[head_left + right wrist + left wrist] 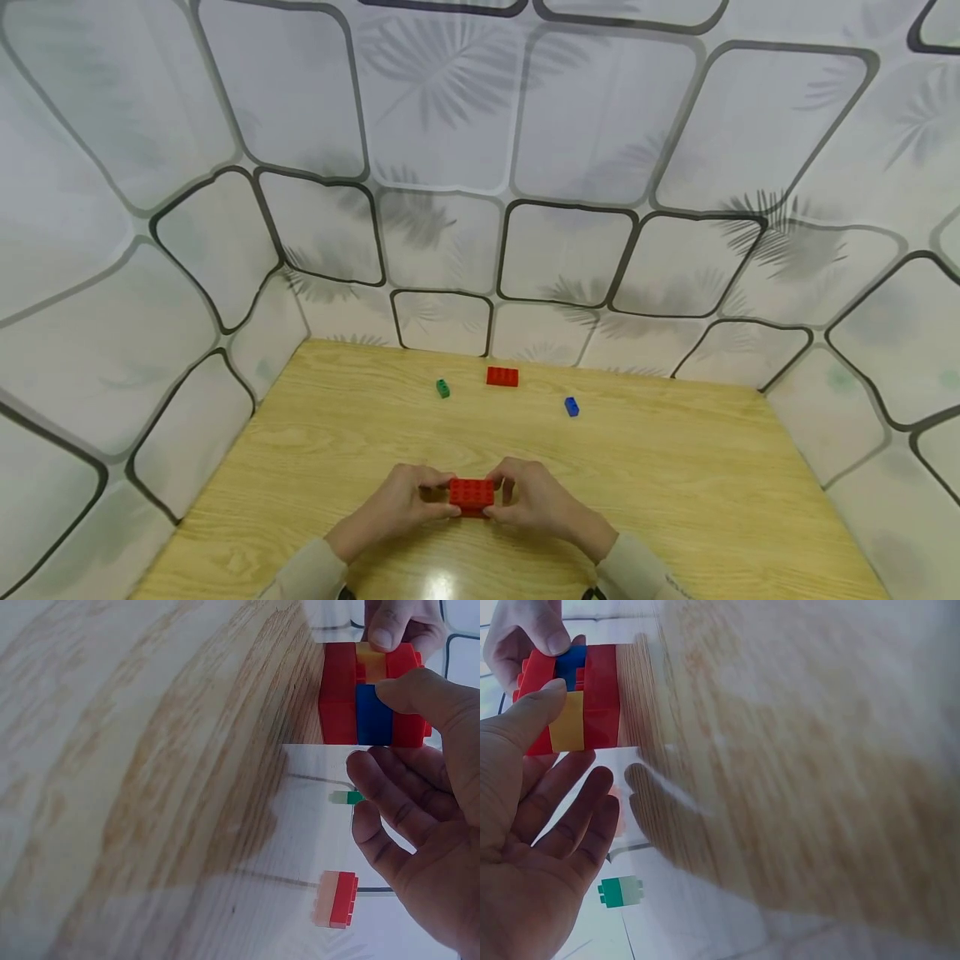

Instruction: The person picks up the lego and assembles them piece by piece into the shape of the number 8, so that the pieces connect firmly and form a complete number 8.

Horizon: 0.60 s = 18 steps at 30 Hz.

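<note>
A small stack of toy building bricks (472, 492) stands on the table near its front, between both hands. Its bottom is a red brick (601, 697). Over that sit a yellow brick (568, 724) on the left and a blue brick (371, 716) on the right, with a gap between them. Another red brick (406, 712), studs up, tops the stack. My left hand (401, 500) pinches the left end, thumb at the near side by the yellow brick. At the right end my right hand (536, 500) pinches likewise, thumb by the blue brick. The remaining fingers stay loosely bent.
Farther back on the wooden table (360, 425) lie a small green brick (443, 388), a larger red brick (502, 377) and a small blue brick (572, 407). Patterned cloth walls (442, 250) rise at the back and both sides.
</note>
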Each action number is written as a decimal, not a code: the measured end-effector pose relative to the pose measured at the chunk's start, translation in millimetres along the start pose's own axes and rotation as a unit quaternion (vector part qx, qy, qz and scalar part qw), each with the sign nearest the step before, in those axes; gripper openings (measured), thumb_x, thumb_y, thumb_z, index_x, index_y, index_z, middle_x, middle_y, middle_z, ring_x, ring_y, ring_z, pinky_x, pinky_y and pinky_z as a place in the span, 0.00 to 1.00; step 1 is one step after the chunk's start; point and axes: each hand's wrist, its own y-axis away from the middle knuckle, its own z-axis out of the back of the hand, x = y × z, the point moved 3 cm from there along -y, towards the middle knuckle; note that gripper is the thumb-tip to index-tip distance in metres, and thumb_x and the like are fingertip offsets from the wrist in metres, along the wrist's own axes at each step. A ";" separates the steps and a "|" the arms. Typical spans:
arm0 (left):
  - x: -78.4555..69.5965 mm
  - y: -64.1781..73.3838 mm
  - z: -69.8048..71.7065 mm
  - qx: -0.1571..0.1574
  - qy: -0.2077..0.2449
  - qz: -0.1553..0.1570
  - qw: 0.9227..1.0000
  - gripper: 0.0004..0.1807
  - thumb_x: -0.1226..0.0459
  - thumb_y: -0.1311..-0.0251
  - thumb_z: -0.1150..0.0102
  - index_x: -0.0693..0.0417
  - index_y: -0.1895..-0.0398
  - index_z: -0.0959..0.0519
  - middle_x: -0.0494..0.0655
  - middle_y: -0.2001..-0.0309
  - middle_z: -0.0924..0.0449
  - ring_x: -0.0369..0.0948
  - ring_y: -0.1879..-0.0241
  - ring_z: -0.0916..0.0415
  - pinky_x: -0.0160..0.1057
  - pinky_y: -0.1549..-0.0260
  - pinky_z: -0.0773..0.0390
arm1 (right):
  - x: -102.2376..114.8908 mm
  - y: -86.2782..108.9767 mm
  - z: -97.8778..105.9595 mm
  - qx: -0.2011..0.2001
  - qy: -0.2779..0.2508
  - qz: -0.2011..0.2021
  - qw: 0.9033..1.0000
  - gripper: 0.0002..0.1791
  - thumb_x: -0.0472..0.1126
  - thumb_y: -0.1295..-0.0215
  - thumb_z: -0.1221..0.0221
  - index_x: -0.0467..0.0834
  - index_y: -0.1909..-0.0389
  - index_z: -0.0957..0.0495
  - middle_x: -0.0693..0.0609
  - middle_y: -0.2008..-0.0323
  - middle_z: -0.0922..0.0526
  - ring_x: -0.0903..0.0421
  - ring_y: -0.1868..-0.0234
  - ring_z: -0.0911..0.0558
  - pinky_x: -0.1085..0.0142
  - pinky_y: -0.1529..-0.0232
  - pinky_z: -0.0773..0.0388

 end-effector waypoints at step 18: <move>0.6 -1.8 -3.4 0.017 -0.011 -0.047 0.999 0.19 0.55 0.40 0.31 0.51 0.48 0.16 0.41 0.54 0.13 0.31 0.59 0.19 0.34 0.59 0.18 | 1.9 -0.6 3.2 0.006 -0.011 -0.014 1.000 0.14 0.48 0.42 0.29 0.51 0.55 0.17 0.64 0.65 0.19 0.61 0.67 0.19 0.72 0.69 0.23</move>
